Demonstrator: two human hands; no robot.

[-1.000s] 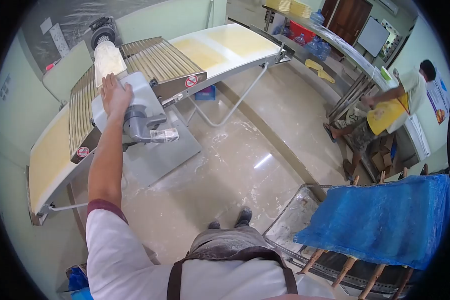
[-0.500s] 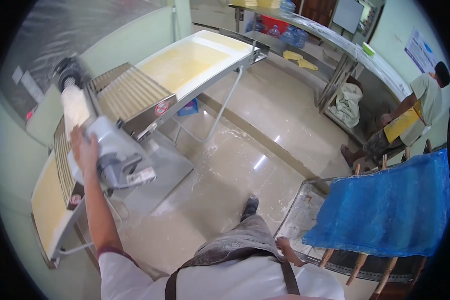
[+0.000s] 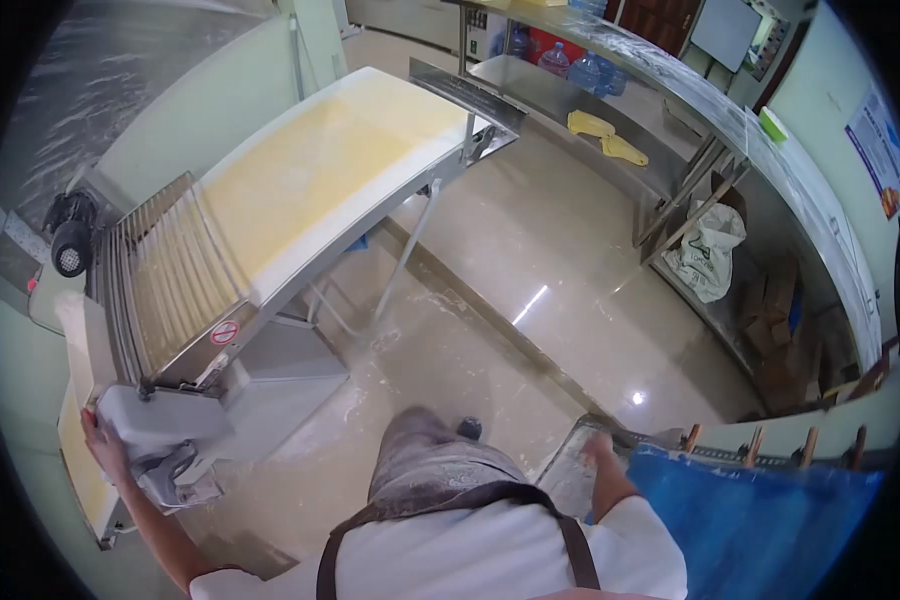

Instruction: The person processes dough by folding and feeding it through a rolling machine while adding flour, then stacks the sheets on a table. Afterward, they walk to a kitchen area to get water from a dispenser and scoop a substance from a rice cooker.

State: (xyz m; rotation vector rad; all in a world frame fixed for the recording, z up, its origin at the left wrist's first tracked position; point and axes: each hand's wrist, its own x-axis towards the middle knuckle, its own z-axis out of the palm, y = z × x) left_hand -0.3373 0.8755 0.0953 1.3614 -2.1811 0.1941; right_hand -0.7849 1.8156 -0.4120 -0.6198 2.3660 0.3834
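Note:
My left hand (image 3: 107, 446) lies against the outer side of the grey housing (image 3: 165, 420) of a dough sheeter, fingers stretched along its edge. On the sheeter's white belt (image 3: 395, 160) a long, thin sheet of yellow dough (image 3: 310, 170) is spread out. It runs under the slatted metal guard (image 3: 175, 285). Part of the belt on the other side shows behind my left arm. My right hand (image 3: 598, 452) hangs out to my side, above a floury tray (image 3: 570, 462) and close to a blue cover (image 3: 740, 510). Its fingers are blurred.
A long metal table (image 3: 660, 65) curves along the right, with water bottles (image 3: 592, 72), yellow pieces (image 3: 610, 138) and a white sack (image 3: 708, 252) beneath. A green bowl (image 3: 772, 124) sits on top. Wooden rods (image 3: 752, 447) stick out beside the blue cover. Flour marks the tiled floor (image 3: 470, 330).
My view has shifted, and the co-worker on the right is out of sight. Yellow dough covers more of the far belt. My left hand stays on the housing; my right arm has swung outward.

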